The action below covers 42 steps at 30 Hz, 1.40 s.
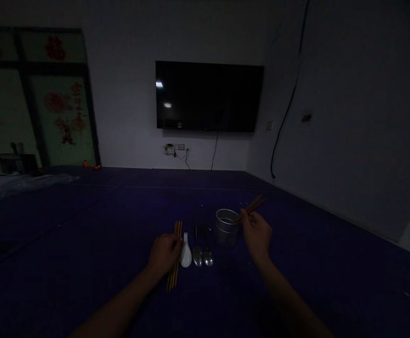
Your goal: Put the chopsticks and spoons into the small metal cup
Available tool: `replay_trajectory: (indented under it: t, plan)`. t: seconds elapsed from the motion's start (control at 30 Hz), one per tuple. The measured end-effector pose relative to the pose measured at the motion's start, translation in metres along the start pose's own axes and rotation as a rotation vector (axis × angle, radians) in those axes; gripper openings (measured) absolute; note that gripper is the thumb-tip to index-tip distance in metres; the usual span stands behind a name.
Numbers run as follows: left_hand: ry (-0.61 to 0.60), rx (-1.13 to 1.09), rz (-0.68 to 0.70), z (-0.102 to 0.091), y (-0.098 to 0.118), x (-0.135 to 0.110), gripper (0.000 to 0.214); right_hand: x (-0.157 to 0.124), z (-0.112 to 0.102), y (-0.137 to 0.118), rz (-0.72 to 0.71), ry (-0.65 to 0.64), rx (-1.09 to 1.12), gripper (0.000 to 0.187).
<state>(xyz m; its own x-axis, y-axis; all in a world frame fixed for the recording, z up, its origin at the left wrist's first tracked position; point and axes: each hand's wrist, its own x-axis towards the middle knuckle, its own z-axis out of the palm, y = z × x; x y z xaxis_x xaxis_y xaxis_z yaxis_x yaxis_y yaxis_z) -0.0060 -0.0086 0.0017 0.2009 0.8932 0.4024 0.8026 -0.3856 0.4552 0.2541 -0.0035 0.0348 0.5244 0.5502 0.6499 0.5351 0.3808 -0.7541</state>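
My right hand (257,234) is closed on a pair of wooden chopsticks (256,203), tilted with their lower ends at the rim of a silver metal cup (226,233). Over a bundle of several more chopsticks (172,280), lying lengthwise on the dark blue surface, my left hand (164,253) rests with its fingers curled around their middle. Just right of that hand lies a white soup spoon (186,257), bowl toward me. Beside it are two metal spoons, one (197,257) nearer the white spoon and the other (208,258) closer to the cup.
The dark blue floor-like surface (120,225) runs to the walls. Crumpled clear plastic (22,185) lies at far left, and small orange objects (92,165) sit by the door. A television (208,96) hangs on the back wall; a black cable (289,101) dangles at right.
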Motion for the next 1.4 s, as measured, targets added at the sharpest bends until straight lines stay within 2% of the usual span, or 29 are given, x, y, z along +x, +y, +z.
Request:
replay_trajectory:
  t: [0.57, 0.63, 0.73, 0.8, 0.87, 0.97, 1.0, 1.07, 1.13, 1.27, 1.4]
  plan:
    - [0.008, -0.011, -0.010, 0.000, -0.002, 0.001, 0.038, -0.003, 0.001, 0.002, 0.004, 0.014, -0.064, 0.054]
    - [0.012, -0.013, -0.015, -0.001, -0.001, 0.000, 0.037, -0.004, 0.000, -0.004, 0.033, 0.049, -0.058, 0.057]
    - [0.021, -0.010, -0.037, -0.001, 0.000, 0.000, 0.034, -0.006, -0.002, -0.015, 0.045, 0.196, 0.000, 0.067]
    - [0.023, -0.010, -0.055, -0.001, -0.001, 0.001, 0.030, -0.010, -0.004, -0.024, -0.002, 0.302, 0.056, 0.067]
    - [0.029, -0.006, -0.080, -0.001, -0.002, 0.002, 0.026, -0.016, -0.005, -0.031, -0.104, 0.317, 0.088, 0.062]
    - [0.044, 0.017, -0.122, -0.001, -0.006, 0.003, 0.021, -0.033, 0.001, -0.039, -0.316, 0.148, 0.017, 0.044]
    - [0.046, 0.030, -0.134, -0.001, -0.007, 0.004, 0.019, -0.040, 0.004, -0.040, -0.404, 0.045, -0.014, 0.037]
    - [0.041, 0.061, -0.154, -0.002, -0.009, 0.005, 0.017, -0.057, 0.013, -0.043, -0.576, -0.252, -0.068, 0.025]
    - [0.030, 0.093, -0.170, -0.003, -0.011, 0.005, 0.016, -0.075, 0.023, -0.045, -0.677, -0.485, -0.143, 0.025]
    - [0.009, 0.140, -0.189, -0.003, -0.014, 0.007, 0.017, -0.096, 0.038, -0.046, -0.661, -0.753, -0.229, 0.023]
    - [-0.012, 0.151, -0.191, -0.002, -0.016, 0.008, 0.018, -0.096, 0.041, -0.046, -0.616, -0.866, -0.215, 0.019]
